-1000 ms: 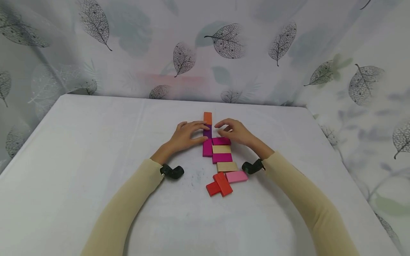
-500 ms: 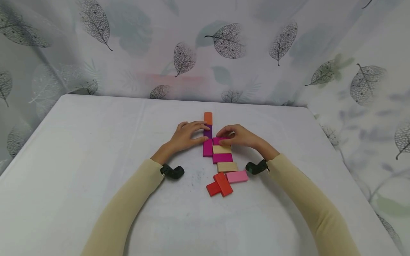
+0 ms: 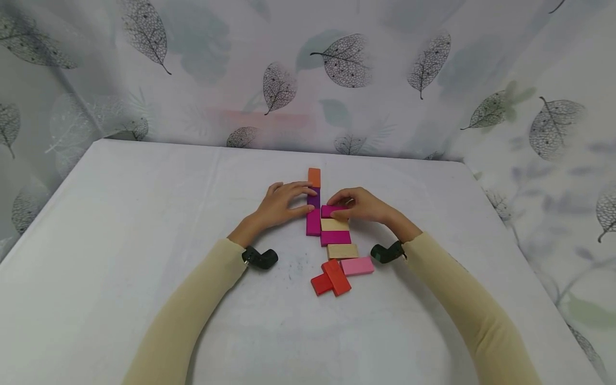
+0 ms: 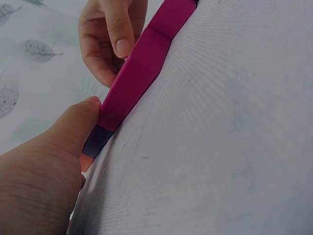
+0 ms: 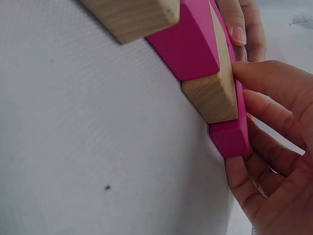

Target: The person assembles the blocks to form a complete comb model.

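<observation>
My right hand [image 3: 361, 205] holds the far magenta block [image 3: 334, 211] of the stacked column, with thumb and fingers curled about it in the right wrist view. My left hand [image 3: 281, 204] lies beside the neighbouring line of blocks. Its thumb touches the upright magenta block [image 3: 313, 222], and its fingertips reach over the purple block [image 3: 314, 199] near the orange block [image 3: 314, 177]. Directly below the block in my right hand lie a natural wood block [image 3: 335, 224], another magenta block [image 3: 335, 238] and a second wood block [image 5: 210, 99].
Nearer me, a pink block [image 3: 357, 266] lies by two red blocks [image 3: 337, 277] that touch each other. A white cloth covers the table [image 3: 192, 299]. Behind it hangs a leaf-patterned curtain [image 3: 192, 80]. A dark wrist camera [image 3: 260, 258] sits on the left wrist.
My right hand has come down toward me onto the far magenta block and taken hold of it. That block has shifted slightly away from me. My left hand stays in place.
</observation>
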Tool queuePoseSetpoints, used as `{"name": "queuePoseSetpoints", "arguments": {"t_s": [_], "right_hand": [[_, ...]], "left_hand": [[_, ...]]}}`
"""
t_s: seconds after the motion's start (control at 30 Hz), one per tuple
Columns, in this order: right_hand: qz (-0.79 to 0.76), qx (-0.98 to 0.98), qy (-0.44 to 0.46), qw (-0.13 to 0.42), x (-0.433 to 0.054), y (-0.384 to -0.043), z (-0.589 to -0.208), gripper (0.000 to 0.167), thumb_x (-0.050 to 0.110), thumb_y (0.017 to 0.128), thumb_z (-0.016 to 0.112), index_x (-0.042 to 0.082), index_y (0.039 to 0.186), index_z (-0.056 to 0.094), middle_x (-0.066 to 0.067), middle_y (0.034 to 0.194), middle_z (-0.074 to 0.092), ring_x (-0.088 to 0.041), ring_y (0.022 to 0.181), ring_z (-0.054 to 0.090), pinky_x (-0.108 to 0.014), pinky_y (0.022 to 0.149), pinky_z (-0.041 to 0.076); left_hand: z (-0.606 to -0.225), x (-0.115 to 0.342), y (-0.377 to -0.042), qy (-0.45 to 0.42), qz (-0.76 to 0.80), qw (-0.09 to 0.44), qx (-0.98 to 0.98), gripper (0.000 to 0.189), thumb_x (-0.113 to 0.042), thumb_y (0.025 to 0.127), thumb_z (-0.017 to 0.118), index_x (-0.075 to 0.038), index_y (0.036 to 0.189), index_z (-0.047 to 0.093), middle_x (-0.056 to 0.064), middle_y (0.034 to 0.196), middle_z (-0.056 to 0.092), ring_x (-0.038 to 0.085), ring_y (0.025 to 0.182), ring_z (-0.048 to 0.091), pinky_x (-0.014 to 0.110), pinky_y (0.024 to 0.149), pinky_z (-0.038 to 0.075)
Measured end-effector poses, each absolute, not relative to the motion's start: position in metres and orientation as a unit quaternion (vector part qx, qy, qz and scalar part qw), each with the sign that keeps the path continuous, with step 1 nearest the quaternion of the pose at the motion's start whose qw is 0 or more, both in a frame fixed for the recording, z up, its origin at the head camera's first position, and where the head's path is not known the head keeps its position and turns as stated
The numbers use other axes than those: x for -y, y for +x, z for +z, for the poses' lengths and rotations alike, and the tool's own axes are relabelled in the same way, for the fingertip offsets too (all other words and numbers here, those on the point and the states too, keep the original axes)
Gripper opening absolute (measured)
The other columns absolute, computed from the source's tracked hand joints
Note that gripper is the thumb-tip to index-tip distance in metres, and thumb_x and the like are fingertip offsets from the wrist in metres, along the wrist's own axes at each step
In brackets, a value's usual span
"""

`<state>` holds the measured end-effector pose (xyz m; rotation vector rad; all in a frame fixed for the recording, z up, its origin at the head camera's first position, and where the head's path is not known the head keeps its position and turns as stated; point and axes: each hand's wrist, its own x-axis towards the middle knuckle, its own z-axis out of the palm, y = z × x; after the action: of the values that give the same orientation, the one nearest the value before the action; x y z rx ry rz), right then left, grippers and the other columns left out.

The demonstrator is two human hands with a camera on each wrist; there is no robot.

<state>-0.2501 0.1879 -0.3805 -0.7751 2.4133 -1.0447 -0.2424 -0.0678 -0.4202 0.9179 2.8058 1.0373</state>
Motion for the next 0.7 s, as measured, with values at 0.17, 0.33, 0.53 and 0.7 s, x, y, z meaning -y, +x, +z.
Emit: {"name": "queuePoseSetpoints", "arguments": {"t_s": [0.17, 0.33, 0.53, 0.7], "right_hand": [[-0.365, -0.868, -0.282, 0.184, -0.1891, -0.2506, -0.3817, 0.036, 0.012, 0.089, 0.071, -0.003, 0.121, 0.063, -0.018, 0.118, 0.063, -0.030, 0.106, 0.057, -0.046, 0.096, 0.049], [-0.356, -0.875, -0.281, 0.173, -0.1889, -0.2499, -0.3806, 0.038, 0.011, 0.089, 0.071, -0.002, 0.124, 0.061, -0.018, 0.115, 0.062, -0.029, 0.103, 0.056, -0.045, 0.094, 0.050], [-0.346, -0.878, -0.285, 0.164, -0.1901, -0.2511, -0.3807, 0.042, 0.010, 0.089, 0.070, -0.003, 0.127, 0.058, -0.017, 0.108, 0.062, -0.028, 0.099, 0.057, -0.040, 0.091, 0.051], [-0.352, -0.869, -0.287, 0.196, -0.1936, -0.2558, -0.3803, 0.043, 0.011, 0.093, 0.066, -0.002, 0.132, 0.054, -0.014, 0.110, 0.060, -0.026, 0.101, 0.057, -0.036, 0.091, 0.051]], "left_hand": [[-0.4202, 0.0675, -0.2434, 0.294, 0.329, 0.007, -0.897, 0.042, -0.038, 0.095, 0.062, -0.019, 0.132, 0.060, 0.001, 0.150, 0.045, 0.016, 0.140, 0.036, 0.053, 0.117, 0.010], [-0.4198, 0.0676, -0.2435, 0.291, 0.326, 0.008, -0.899, 0.042, -0.039, 0.095, 0.062, -0.020, 0.132, 0.060, 0.001, 0.150, 0.045, 0.016, 0.141, 0.036, 0.053, 0.117, 0.010], [-0.4194, 0.0677, -0.2433, 0.291, 0.325, 0.012, -0.900, 0.042, -0.039, 0.095, 0.062, -0.020, 0.133, 0.060, 0.001, 0.150, 0.044, 0.016, 0.141, 0.036, 0.052, 0.117, 0.010], [-0.4201, 0.0678, -0.2429, 0.294, 0.327, 0.009, -0.898, 0.041, -0.038, 0.095, 0.062, -0.019, 0.132, 0.060, 0.001, 0.150, 0.044, 0.016, 0.141, 0.036, 0.052, 0.117, 0.011]]}}
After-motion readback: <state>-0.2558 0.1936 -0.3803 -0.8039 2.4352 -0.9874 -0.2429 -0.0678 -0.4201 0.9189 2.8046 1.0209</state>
